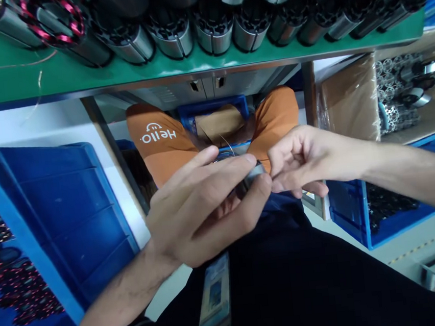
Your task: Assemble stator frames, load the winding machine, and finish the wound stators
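Note:
My left hand (pixel 205 200) is wrapped round a grey metal motor stator (pixel 256 171), held low over my lap. Its fingers hide most of the stator. My right hand (pixel 298 160) is closed in a pinch at the stator's right end, thumb and forefinger together. What it pinches is too small or hidden to make out. A thin copper-coloured wire (pixel 228 142) sticks up beyond my left fingers, between my knees.
Several stators (pixel 214 32) line the green table (pixel 208 64) in front, one wound with pink wire (pixel 53 20). A blue crate (pixel 68 208) stands at left, near wound parts. At right are a cardboard box (pixel 350 101) with metal rings and a blue bin (pixel 347 212) of dark parts.

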`<action>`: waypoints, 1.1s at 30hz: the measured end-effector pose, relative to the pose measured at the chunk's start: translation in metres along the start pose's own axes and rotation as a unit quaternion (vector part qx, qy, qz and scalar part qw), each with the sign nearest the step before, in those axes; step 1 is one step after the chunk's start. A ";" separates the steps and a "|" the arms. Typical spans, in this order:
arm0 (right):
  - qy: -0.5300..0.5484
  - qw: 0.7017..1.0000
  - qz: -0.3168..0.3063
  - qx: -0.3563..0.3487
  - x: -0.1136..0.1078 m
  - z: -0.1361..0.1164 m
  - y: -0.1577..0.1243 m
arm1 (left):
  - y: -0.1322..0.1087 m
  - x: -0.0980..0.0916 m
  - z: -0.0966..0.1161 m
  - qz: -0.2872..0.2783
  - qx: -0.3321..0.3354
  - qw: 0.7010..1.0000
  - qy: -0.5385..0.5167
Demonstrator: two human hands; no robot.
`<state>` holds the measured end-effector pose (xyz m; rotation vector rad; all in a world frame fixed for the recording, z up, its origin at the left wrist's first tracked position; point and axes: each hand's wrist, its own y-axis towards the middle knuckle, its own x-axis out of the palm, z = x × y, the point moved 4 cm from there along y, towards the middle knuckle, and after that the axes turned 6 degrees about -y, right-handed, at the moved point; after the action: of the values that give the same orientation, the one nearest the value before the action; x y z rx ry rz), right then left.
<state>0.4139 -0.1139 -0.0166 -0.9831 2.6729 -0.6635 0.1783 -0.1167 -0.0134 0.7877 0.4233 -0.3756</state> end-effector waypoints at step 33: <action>-0.116 0.984 0.108 0.083 0.030 0.096 -0.028 | 0.029 -0.103 -0.133 0.139 -0.191 0.939 0.248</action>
<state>0.4400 -0.1849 -0.0884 -0.6711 2.4294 -0.6660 0.0745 0.0178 -0.0290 0.5408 0.8174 0.1801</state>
